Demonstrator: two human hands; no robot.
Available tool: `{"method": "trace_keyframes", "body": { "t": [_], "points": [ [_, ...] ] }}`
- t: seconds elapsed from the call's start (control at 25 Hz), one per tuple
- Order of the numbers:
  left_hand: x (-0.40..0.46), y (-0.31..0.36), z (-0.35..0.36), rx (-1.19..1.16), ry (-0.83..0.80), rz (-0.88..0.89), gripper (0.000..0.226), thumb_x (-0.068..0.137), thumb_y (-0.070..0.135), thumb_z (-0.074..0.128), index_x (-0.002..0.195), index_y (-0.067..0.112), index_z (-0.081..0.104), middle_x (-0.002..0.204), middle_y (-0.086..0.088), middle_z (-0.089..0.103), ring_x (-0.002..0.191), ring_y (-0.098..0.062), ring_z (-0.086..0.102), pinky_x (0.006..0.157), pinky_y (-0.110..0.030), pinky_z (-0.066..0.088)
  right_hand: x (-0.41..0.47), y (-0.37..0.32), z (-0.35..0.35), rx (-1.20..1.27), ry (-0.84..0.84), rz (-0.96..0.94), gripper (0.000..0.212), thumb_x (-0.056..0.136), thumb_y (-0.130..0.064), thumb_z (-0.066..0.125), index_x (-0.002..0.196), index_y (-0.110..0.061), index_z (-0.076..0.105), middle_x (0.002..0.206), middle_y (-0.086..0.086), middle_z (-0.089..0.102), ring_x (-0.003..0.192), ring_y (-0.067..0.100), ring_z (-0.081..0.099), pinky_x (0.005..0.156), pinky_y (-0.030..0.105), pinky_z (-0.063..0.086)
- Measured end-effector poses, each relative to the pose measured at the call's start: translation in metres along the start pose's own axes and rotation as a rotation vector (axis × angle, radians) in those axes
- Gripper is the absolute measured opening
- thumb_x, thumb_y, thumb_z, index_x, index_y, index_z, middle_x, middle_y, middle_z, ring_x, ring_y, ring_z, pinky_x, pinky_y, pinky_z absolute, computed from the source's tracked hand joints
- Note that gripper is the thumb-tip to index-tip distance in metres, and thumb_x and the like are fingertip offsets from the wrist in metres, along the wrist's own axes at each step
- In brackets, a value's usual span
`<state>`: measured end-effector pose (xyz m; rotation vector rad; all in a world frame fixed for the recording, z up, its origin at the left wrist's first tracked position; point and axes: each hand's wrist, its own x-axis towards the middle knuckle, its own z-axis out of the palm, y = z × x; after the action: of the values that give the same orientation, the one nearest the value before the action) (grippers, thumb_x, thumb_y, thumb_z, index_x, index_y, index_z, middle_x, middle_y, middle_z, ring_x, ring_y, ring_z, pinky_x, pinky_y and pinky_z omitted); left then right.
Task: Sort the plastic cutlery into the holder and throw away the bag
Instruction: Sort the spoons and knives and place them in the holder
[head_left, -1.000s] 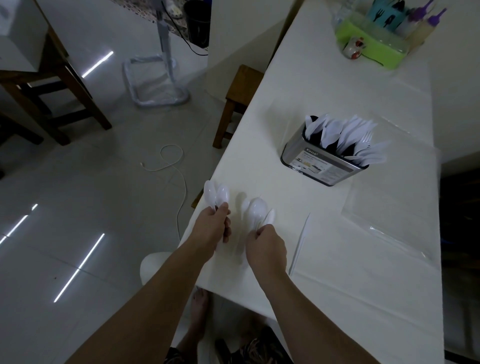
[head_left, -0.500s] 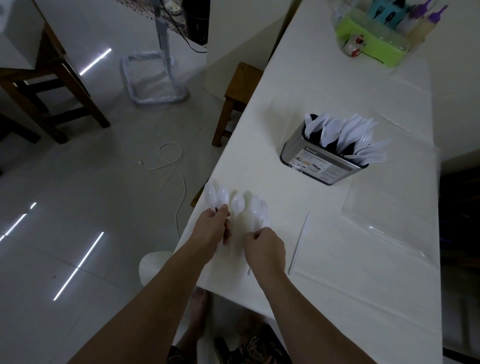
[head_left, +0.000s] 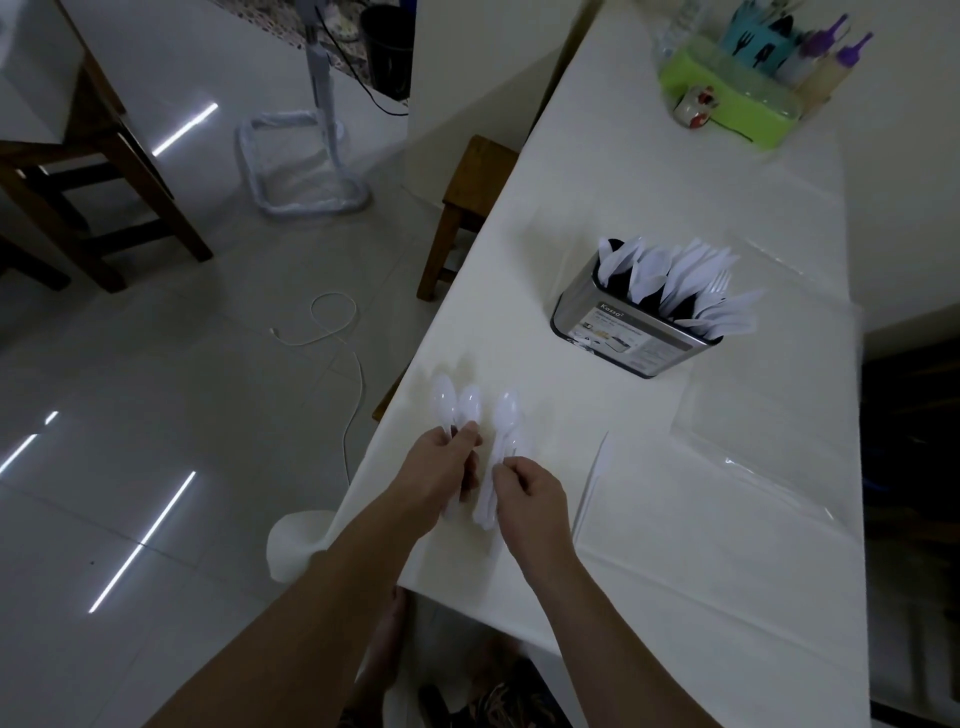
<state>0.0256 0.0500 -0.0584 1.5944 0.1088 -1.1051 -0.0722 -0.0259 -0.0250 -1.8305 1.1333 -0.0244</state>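
The left hand (head_left: 441, 467) is closed on the handles of two white plastic spoons (head_left: 457, 405), their smooth oval bowls fanned out side by side just beyond the fingers. Just beside it, to its right, the right hand (head_left: 524, 493) pinches the thin handles of a second bunch of spoons (head_left: 505, 415); one glossy bowl stands clear above the fingertips, and the handle ends poke out below the hand against the cloth. How many spoons are in that bunch cannot be told.

Both hands work over the white tablecloth (head_left: 675, 545), which is matte and creased in straight fold lines. The table edge runs close to the left of the left hand, with pale glossy floor tiles below it.

Well ahead of the right hand and to its right stands the holder (head_left: 623, 338), a shiny rectangular metal box with a paper label, packed with upright white cutlery. The clear plastic bag (head_left: 769, 415) lies flat to the right of the hands, beside the holder. A thin white knife (head_left: 592, 478) lies near the right hand, on its right. Bare cloth lies open between hands and holder.
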Motion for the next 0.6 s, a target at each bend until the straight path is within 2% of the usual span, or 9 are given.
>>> {"method": "trace_keyframes", "body": {
  "t": [0.12,0.2,0.28,0.36,0.44,0.52,0.6],
  "points": [
    [-0.004,0.002,0.009,-0.025,-0.074,-0.003,0.046,0.101,0.05,0.039,0.107,0.015,0.067,0.095,-0.008,0.074,0.09,-0.023,0.071,0.084,-0.039,0.058,-0.005,-0.009,-0.001,-0.025,-0.062,-0.041,0.027,0.098,-0.019,0.05,0.074,-0.018,0.063,0.067,-0.002,0.059,0.06,0.006,0.052,0.059,0.018,0.046],
    [-0.008,0.004,0.013,-0.073,-0.12,0.004,0.046,0.1,0.052,0.04,0.109,0.016,0.067,0.099,-0.009,0.074,0.095,-0.025,0.071,0.087,-0.041,0.058,-0.005,-0.014,-0.005,-0.062,-0.09,-0.052,0.027,0.099,-0.02,0.047,0.076,-0.023,0.06,0.07,-0.005,0.059,0.065,0.007,0.054,0.059,0.018,0.043],
    [-0.009,0.004,0.015,-0.082,-0.173,0.043,0.043,0.098,0.049,0.049,0.102,0.011,0.068,0.091,-0.01,0.075,0.091,-0.025,0.072,0.085,-0.043,0.057,-0.004,-0.018,-0.012,-0.174,-0.127,-0.076,0.023,0.1,-0.024,0.043,0.084,-0.022,0.06,0.073,-0.008,0.059,0.067,0.006,0.055,0.059,0.018,0.039],
    [-0.012,0.007,0.018,-0.025,-0.174,0.06,0.039,0.096,0.044,0.055,0.091,0.008,0.067,0.082,-0.009,0.072,0.082,-0.023,0.071,0.08,-0.043,0.057,-0.003,-0.022,-0.019,-0.389,-0.145,-0.136,0.026,0.101,-0.027,0.039,0.096,-0.019,0.062,0.079,-0.006,0.062,0.071,0.01,0.059,0.062,0.023,0.045],
    [-0.017,0.013,0.025,0.044,-0.176,0.088,0.041,0.099,0.04,0.052,0.084,0.004,0.065,0.078,-0.009,0.07,0.075,-0.02,0.068,0.073,-0.036,0.055,-0.003,-0.029,-0.028,-0.627,-0.127,-0.19,0.031,0.101,-0.03,0.035,0.094,-0.017,0.062,0.081,-0.003,0.062,0.071,0.015,0.058,0.062,0.028,0.046],
    [-0.022,0.02,0.033,0.053,-0.226,0.128,0.045,0.102,0.035,0.048,0.084,-0.003,0.061,0.076,-0.014,0.065,0.07,-0.021,0.063,0.069,-0.033,0.05,-0.004,-0.034,-0.042,-0.758,-0.073,-0.175,0.034,0.1,-0.036,0.036,0.087,-0.018,0.062,0.081,-0.002,0.064,0.072,0.018,0.059,0.061,0.03,0.046],
    [-0.026,0.028,0.039,0.046,-0.29,0.153,0.043,0.104,0.032,0.045,0.085,-0.003,0.061,0.076,-0.012,0.068,0.065,-0.021,0.062,0.064,-0.033,0.05,-0.002,-0.038,-0.065,-0.74,0.066,-0.151,0.034,0.098,-0.045,0.042,0.091,-0.019,0.064,0.084,-0.001,0.068,0.079,0.02,0.065,0.067,0.031,0.051]
  ]
}}
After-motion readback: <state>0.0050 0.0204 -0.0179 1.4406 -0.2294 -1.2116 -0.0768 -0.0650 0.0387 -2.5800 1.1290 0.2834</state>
